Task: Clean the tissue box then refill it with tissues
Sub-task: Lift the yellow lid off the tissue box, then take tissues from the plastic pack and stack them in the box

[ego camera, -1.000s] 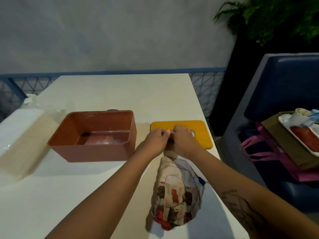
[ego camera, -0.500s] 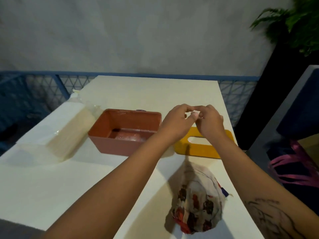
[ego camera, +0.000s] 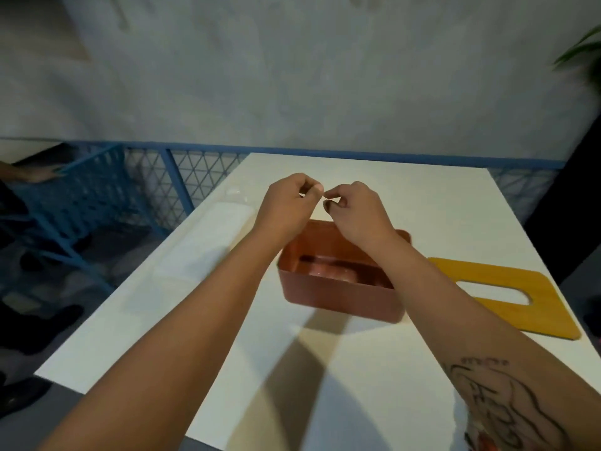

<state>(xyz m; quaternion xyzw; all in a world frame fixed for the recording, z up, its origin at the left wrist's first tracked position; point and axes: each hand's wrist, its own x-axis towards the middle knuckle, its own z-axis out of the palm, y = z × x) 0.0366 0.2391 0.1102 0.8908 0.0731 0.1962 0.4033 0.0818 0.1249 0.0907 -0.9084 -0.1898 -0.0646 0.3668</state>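
Both hands are raised over the white bench (ego camera: pixel 328 382), close together with their fingertips almost meeting. The left hand (ego camera: pixel 289 203) has its fingers curled in and its thumb pressed to the forefinger; the right hand (ego camera: pixel 356 209) is curled the same way, its knuckles turned up. Nothing can be made out between the fingertips (if something tiny is pinched there, it is too small to tell). The tissue box (ego camera: pixel 338 296), a red-brown tub with no top on it, stands on the bench below the hands and a little nearer the camera, so that the right wrist crosses in front of its far rim and the left wrist passes just beside its left corner; neither hand touches it. Its yellow lid (ego camera: pixel 523 312), with a long slot cut through it, lies flat on the bench to the right of the box, apart from it. To the left of the box lies a pack of tissues (ego camera: pixel 208 245) in clear wrapping, near the bench's left edge. Behind the bench runs a blue mesh fence (ego camera: pixel 208 177).
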